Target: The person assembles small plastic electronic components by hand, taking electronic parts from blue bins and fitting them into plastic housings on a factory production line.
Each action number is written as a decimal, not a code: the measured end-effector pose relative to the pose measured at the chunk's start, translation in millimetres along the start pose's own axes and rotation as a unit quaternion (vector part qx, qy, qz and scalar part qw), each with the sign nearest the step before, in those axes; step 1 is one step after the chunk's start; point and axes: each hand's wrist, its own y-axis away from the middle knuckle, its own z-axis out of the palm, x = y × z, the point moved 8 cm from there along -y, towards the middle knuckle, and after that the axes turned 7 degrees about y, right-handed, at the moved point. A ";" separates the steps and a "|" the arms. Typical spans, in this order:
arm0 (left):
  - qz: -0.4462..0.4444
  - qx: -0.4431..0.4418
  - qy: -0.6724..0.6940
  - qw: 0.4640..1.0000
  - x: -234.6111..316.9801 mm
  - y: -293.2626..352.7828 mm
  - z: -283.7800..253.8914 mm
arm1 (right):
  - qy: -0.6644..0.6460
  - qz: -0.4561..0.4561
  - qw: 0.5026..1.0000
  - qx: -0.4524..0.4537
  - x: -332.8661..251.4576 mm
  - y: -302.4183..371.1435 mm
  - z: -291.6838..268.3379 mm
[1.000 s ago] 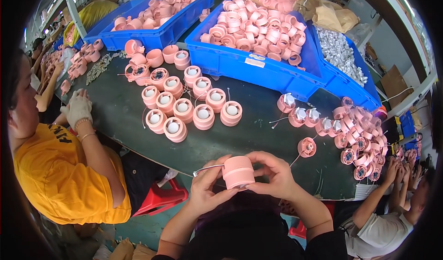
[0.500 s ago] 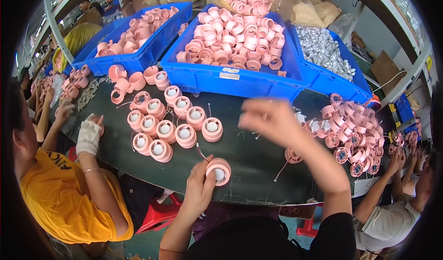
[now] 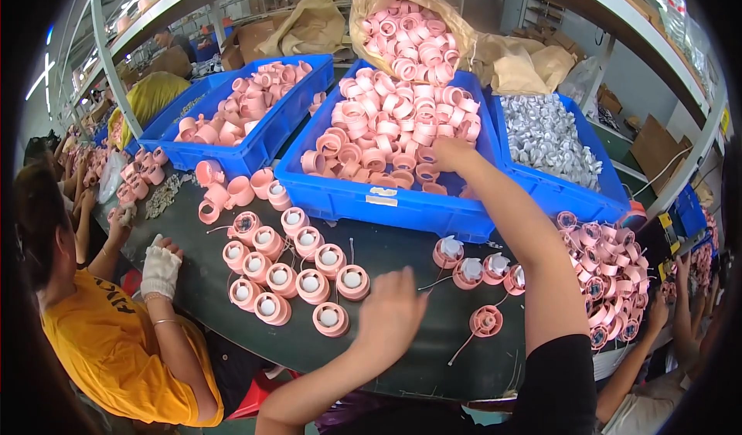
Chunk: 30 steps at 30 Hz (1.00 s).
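Observation:
My right hand (image 3: pixel 452 154) reaches into the middle blue bin (image 3: pixel 386 195), among loose pink plastic rings (image 3: pixel 379 122). Its fingertips are hidden, so I cannot see whether it grips a ring. Over the dark table my left hand (image 3: pixel 390 311) has its fingers stretched to the right, slightly blurred, with nothing visible in it. Left of it stands a pink round housing with a white disc (image 3: pixel 331 319), at the front of a group of similar housings (image 3: pixel 282 276). To its right are several pink housings with loose white caps (image 3: pixel 468 271) and one uncapped housing with a wire (image 3: pixel 485 321).
A heap of pink housings (image 3: pixel 610 280) lies at the right. Another blue bin (image 3: pixel 247 153) with pink parts stands back left; a third (image 3: pixel 560 184) holds small white parts. A sack (image 3: pixel 456 18) spills rings behind. A gloved co-worker's hand (image 3: pixel 161 269) rests at the left table edge.
My left hand has let go of the pink housing, leaving it by the group, and moved right. My right hand has gone from above the table into the middle bin. The view has tilted up.

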 end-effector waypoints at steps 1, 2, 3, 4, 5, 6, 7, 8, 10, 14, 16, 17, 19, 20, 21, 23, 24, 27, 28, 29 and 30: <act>0.002 -0.029 -0.001 1.000 6.8 -16.2 21.3 | -0.029 -0.005 1.000 -0.003 7.2 -11.2 19.5; 0.000 -0.058 -0.005 0.998 6.6 -31.9 40.7 | -0.060 -0.015 0.998 -0.006 7.6 -18.9 31.9; -0.038 -0.105 -0.003 0.994 -5.1 -42.8 57.3 | -0.103 -0.042 0.993 0.029 -8.2 -13.6 25.1; -0.061 -0.154 0.006 0.986 -8.4 -52.0 75.6 | -0.080 -0.068 0.994 0.034 -5.6 -20.6 33.8; -0.057 -0.157 0.009 0.986 -10.9 -59.0 87.8 | -0.055 -0.097 0.993 0.037 -8.7 -24.5 37.4; -0.070 -0.147 0.067 0.984 -14.7 -64.7 98.6 | -0.133 -0.081 0.986 0.062 -1.1 -23.9 39.1; -0.096 -0.132 0.119 0.979 -27.0 -68.0 104.3 | -0.135 -0.075 0.986 0.063 -14.4 -19.6 27.1; -0.136 -0.143 0.156 0.968 -35.8 -71.4 111.2 | -0.136 -0.059 0.987 0.063 -15.3 -11.5 18.4; -0.149 -0.154 0.155 0.964 -38.4 -75.3 118.6 | -0.139 -0.057 0.981 0.121 -6.8 -11.6 6.0; -0.166 -0.125 0.170 0.963 -32.3 -73.2 113.4 | -0.161 -0.019 0.959 0.232 0.6 30.2 -40.7; -0.164 -0.139 0.196 0.957 -27.4 -70.9 112.6 | -0.161 0.040 0.941 0.293 8.5 63.5 -62.7; -0.176 -0.142 0.207 0.952 -22.8 -69.4 109.8 | -0.231 0.058 0.927 0.290 12.8 85.9 -72.7; -0.139 -0.063 0.255 0.955 -21.9 -63.8 104.1 | -0.343 0.018 0.855 0.388 17.1 124.0 -80.3; -0.133 -0.017 0.269 0.954 -27.9 -59.6 100.9 | -0.386 -0.002 0.831 0.401 13.0 138.0 -79.9; -0.123 0.003 0.273 0.954 -38.3 -55.2 99.9 | -0.478 0.009 0.812 0.335 -1.9 153.8 -79.3; -0.098 0.041 0.292 0.950 -40.3 -49.5 85.8 | -0.604 0.031 0.756 0.249 -15.7 188.2 -60.6; -0.082 0.048 0.324 0.941 -38.6 -44.9 75.9 | -0.648 0.034 0.726 0.229 -17.4 201.1 -46.3; -0.096 0.067 0.428 0.896 -40.8 -21.0 47.3 | -0.568 0.021 0.779 0.265 -41.2 240.5 -21.8; -0.091 0.058 0.438 0.893 -40.3 -12.1 37.0 | -0.567 0.029 0.792 0.225 -57.1 250.2 -17.3; -0.088 0.050 0.446 0.889 -36.7 -3.1 22.8 | -0.630 0.003 0.756 0.175 -76.4 261.8 -19.7; -0.087 0.035 0.483 0.870 -34.4 7.0 19.2 | -0.638 -0.005 0.753 0.161 -89.8 266.2 -15.0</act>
